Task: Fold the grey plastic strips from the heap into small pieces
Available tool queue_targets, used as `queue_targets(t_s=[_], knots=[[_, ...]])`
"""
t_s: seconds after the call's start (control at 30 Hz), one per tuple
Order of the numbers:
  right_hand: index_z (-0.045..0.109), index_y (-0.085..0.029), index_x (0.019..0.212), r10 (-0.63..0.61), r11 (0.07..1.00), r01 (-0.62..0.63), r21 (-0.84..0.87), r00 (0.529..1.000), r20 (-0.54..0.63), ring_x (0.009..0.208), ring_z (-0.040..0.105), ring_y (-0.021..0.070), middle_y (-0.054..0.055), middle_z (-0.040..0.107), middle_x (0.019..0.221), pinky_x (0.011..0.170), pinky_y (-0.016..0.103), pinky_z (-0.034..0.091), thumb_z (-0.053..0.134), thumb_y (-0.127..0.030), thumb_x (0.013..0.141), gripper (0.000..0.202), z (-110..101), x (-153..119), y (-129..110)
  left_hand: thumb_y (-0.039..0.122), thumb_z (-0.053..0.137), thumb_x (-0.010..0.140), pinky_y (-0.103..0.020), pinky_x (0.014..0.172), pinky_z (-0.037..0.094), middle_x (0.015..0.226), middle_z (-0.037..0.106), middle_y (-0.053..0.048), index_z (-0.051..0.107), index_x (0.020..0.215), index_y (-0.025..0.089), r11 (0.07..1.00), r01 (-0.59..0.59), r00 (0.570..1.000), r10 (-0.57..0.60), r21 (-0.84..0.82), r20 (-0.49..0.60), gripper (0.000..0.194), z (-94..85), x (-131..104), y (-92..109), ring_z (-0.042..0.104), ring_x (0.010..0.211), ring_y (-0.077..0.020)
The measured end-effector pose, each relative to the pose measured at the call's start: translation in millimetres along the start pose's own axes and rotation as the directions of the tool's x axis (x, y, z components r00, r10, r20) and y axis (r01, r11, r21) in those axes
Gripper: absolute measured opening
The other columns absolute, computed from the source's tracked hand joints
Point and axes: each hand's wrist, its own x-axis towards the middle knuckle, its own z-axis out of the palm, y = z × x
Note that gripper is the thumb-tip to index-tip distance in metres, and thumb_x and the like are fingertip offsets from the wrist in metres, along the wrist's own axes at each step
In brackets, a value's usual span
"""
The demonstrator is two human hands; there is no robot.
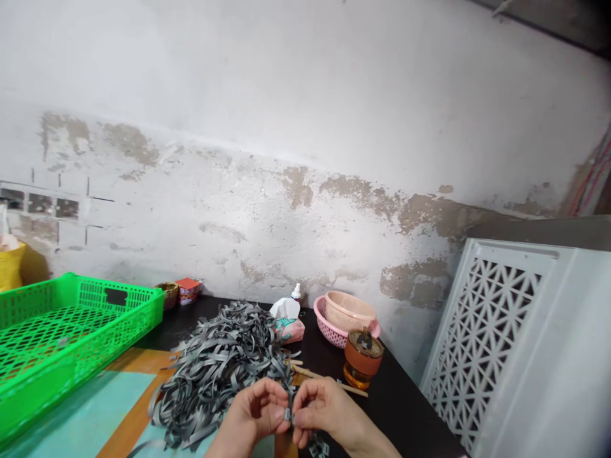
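- Left hand point(251, 413) and right hand point(321, 407) meeting fingertip to fingertip, both pinched shut on a small grey metal clip point(288, 415) and the thin flat grey strap threaded through it.
- Just beyond the hands, a tangled heap of flat grey plastic straps point(224, 362), within easy reach.
- Left of the hands, a green perforated plastic crate point(71, 331); behind and right, an amber glass jar point(361, 364) and a pink woven basket point(334, 331).

I'm in a rough little workshop: a bare plaster wall point(305, 159) with damp, peeling patches, a counter point(405, 407) heaped with grey straps point(224, 362), a green plastic crate point(71, 331) at one side and a white lattice crate point(515, 343) leaning nearby.
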Motion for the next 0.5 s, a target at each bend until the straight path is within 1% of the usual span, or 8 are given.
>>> queue_targets(t_s=[0.2, 0.33, 0.5], knots=[[0.061, -0.011, 0.072, 0.005, 0.998, -0.005, 0.07, 1.0, -0.011, 0.048, 0.063, 0.0143, 0.006, 0.069, 0.059, 0.051, 0.024, 0.046, 0.082, -0.028, 0.059, 0.029, 0.4, 1.2, 1.2, 0.022, 0.085, 0.059, -0.026, 0.061, 0.044, 0.067, 0.068, 0.001, 0.07, 0.074, 0.018, 0.998, -0.054, 0.997, 0.057, -0.042, 0.055, 0.022, 1.9, -1.2, -2.2, 0.063, 0.059, -0.0141], [0.06, -0.011, 0.068, 0.031, 0.996, -0.029, 0.088, 0.999, -0.027, 0.045, 0.062, 0.0139, 0.007, 0.07, 0.059, 0.048, 0.024, 0.048, 0.083, -0.026, 0.056, 0.03, 1.9, 0.4, -1.8, 0.025, 0.085, 0.06, -0.026, 0.06, 0.043, 0.064, 0.067, 0.001, 0.069, 0.073, 0.017, 0.998, -0.068, 0.996, 0.067, 0.006, 0.052, 0.021, 4.7, -2.5, 0.4, 0.061, 0.058, -0.0138], [0.06, -0.011, 0.067, 0.022, 0.997, -0.02, 0.071, 0.999, -0.036, 0.045, 0.063, 0.0144, 0.006, 0.069, 0.056, 0.047, 0.023, 0.048, 0.084, -0.026, 0.055, 0.03, 1.6, 0.1, -1.1, 0.028, 0.084, 0.06, -0.025, 0.057, 0.041, 0.061, 0.065, 0.002, 0.069, 0.07, 0.017, 0.99, -0.095, 0.995, 0.09, 0.102, 0.048, 0.022, 5.9, -1.1, 2.7, 0.059, 0.056, -0.0127]])
